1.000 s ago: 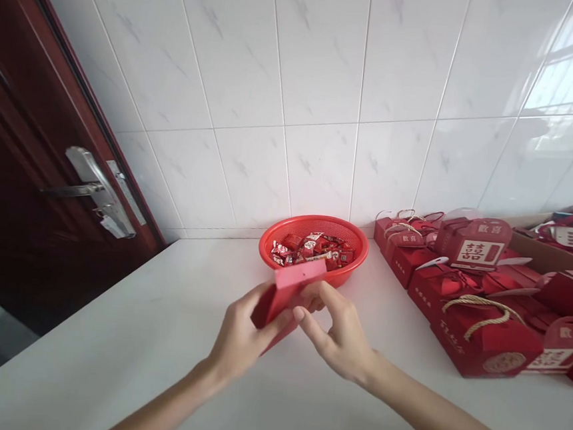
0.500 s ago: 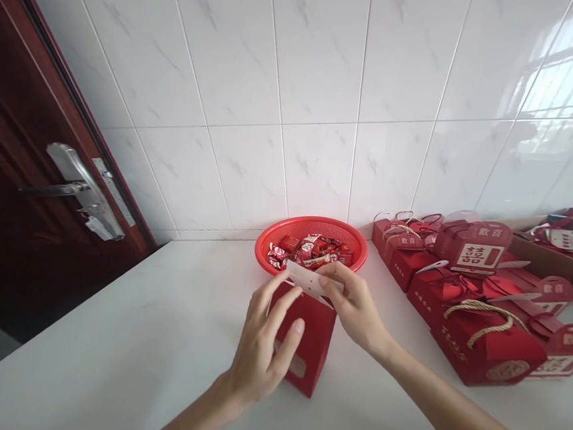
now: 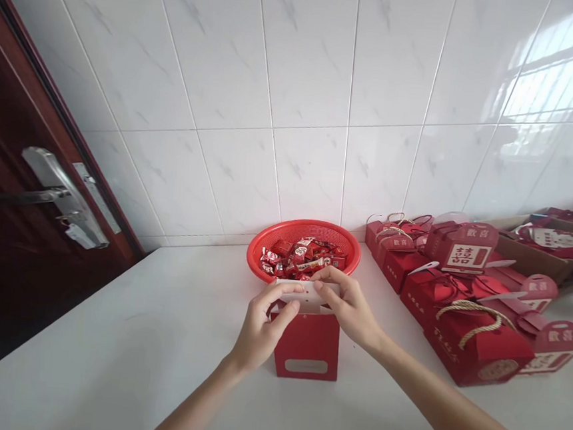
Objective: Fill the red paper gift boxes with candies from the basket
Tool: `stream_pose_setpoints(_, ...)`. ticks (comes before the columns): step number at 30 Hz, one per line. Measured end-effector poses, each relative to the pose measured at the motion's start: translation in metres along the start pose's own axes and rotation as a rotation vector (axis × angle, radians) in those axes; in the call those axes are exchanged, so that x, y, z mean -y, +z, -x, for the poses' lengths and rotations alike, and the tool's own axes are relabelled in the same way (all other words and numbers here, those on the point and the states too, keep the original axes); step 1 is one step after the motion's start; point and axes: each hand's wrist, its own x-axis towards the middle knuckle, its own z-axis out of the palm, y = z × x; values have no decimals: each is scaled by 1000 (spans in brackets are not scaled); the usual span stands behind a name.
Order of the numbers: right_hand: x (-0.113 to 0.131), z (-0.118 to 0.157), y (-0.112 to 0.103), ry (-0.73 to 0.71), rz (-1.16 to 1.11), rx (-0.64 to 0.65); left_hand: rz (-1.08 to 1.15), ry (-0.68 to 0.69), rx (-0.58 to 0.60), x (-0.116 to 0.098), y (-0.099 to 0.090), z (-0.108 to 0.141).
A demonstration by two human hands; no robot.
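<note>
A red paper gift box (image 3: 308, 341) stands upright on the white table, facing me, with a pale label-shaped patch low on its front. Its top is open, and the white inner side of its back flap (image 3: 308, 297) shows, with small red dots or holes. My left hand (image 3: 262, 327) is closed at the box's upper left, index finger along the flap and thumb near the front rim. On the right, my right hand (image 3: 351, 311) pinches the flap's top edge, thumb on the inner face. The fingers behind the flap are partly hidden.
Just behind the box sits a red plastic basket (image 3: 259, 239) of wrapped candies (image 3: 307, 257). Several red gift boxes (image 3: 480, 346) with cord handles crowd the right side. Beyond them is a cardboard carton (image 3: 547, 264). A tiled wall (image 3: 311, 163) bounds the table; a door (image 3: 46, 154) is at left.
The box has turned from an angled stance to face me squarely. My left hand has gone from loosely spread fingers to closing at the flap. The view has shifted slightly.
</note>
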Motion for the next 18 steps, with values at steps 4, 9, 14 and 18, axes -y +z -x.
stream_pose_setpoints(4,2,-2,0,66,-22,-13,32,-67,-9,1,-1,2)
stream_pose_setpoints(9,-7,-12,-13,-29,102,-134,72,-126,20,5,1,0)
stream_pose_setpoints(14,-17,-23,-29,-72,108,-199,66,-77,42,7,10,0)
stream_pose_setpoints(18,-23,-26,-38,-141,308,-246,41,-18,55,7,14,-2)
